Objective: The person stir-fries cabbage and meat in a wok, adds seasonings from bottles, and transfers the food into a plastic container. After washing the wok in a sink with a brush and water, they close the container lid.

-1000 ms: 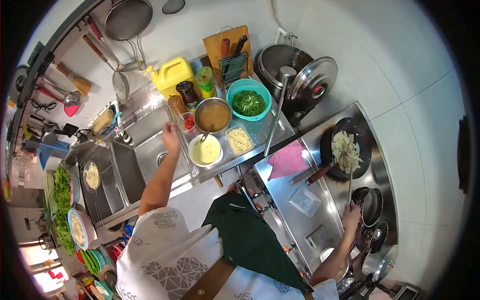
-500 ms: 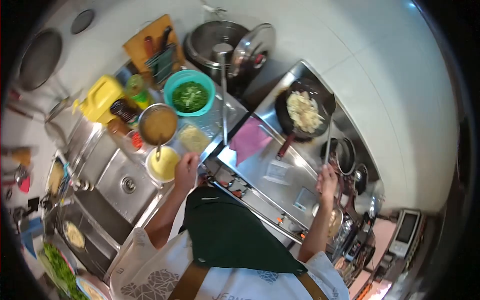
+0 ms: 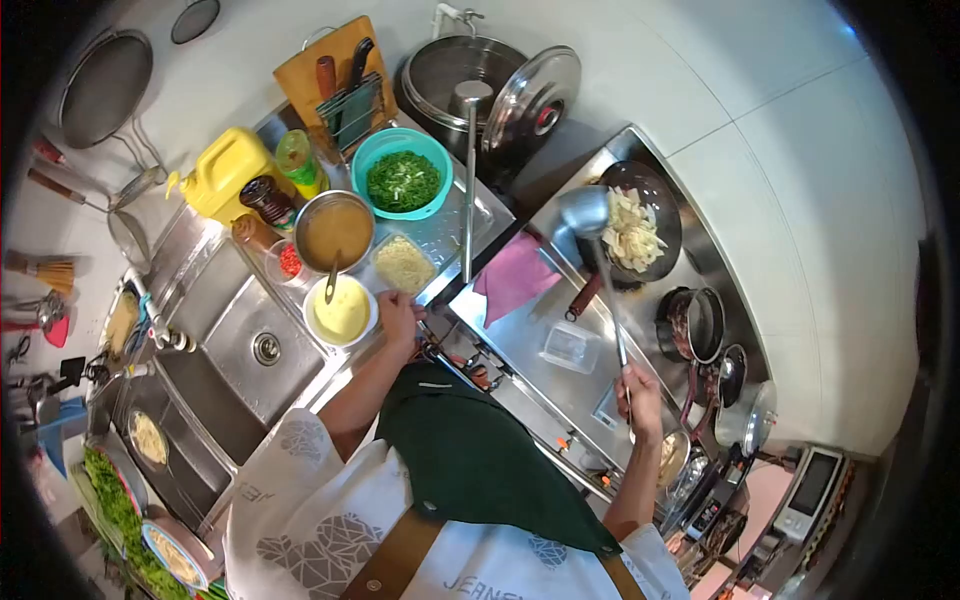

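My right hand (image 3: pixel 640 397) is closed round the long handle of a metal ladle (image 3: pixel 612 290). Its blurred bowl hangs over the left rim of a dark wok (image 3: pixel 660 195), which holds pale sliced pieces of food (image 3: pixel 632 232). The wok's red-brown handle (image 3: pixel 584 298) points toward me. My left hand (image 3: pixel 400 318) rests at the counter edge with its fingers slightly apart, holding nothing that I can see. Close to it are a white bowl of yellow liquid (image 3: pixel 342 310) and a clear tub of minced pale food (image 3: pixel 403 264).
A pink cloth (image 3: pixel 515 280) and a clear plastic container (image 3: pixel 571 346) lie on the steel stovetop. Small pans (image 3: pixel 697 322) stand at right. A teal bowl of chopped greens (image 3: pixel 402 170), a pot of brown liquid (image 3: pixel 335 232) and a sink (image 3: pixel 262 310) are at left.
The ladle's bowl has swung left from the wok's right side to its left rim. My right hand has shifted slightly left and down in view. The camera view has shifted a little.
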`<state>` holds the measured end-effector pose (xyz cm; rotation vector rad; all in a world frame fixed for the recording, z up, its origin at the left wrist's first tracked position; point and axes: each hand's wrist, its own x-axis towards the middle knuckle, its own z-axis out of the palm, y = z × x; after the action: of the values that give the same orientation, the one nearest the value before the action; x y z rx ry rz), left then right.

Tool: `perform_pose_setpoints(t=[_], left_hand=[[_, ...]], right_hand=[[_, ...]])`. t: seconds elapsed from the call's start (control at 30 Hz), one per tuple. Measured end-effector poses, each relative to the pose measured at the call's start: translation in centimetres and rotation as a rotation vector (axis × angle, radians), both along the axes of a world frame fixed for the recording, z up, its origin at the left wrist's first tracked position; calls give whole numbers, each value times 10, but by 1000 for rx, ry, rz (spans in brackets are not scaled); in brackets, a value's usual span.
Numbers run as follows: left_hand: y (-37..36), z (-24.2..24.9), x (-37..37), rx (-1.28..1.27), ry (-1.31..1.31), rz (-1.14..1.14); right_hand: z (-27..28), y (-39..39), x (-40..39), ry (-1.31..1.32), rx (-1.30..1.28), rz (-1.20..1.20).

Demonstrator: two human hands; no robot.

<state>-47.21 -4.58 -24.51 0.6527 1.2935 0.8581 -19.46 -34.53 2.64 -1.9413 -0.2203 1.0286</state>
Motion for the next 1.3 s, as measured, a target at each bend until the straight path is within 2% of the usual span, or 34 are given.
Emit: perform_pose_setpoints(t=[0.07,0.17,0.27,0.4,0.5,0.6,0.7,0.9,1.0,1.2,1.3], left_hand=[[5,6,4,16,-16,-21],[8,17,8,24,-15,-40],[11,9,7,93,58,-84],[4,15,6,130,135,-117],[0,18,6,172,169,-140],[-1,26,6,180,178,-139],[3,27,6,196,185,-145],[6,22,3,169,188,-149],[8,22,3,128,159,-121],[9,14,6,46,72,-35],[3,11,3,41,1,-17]], right_hand=[[5,7,-10,50,-68,159],[-33,21,-30,-205,-38,469],[-44,53,-57,-569,-65,704],[-59,75,-73,-589,-205,786],[-91,73,-71,-549,-31,790],[-104,74,-69,-379,28,789],[-100,75,-67,-93,20,679],[-82,68,-59,186,-41,586],[-74,60,-57,374,-58,461],[-79,22,-43,568,64,313],[-70,-2,-33,586,181,216]])
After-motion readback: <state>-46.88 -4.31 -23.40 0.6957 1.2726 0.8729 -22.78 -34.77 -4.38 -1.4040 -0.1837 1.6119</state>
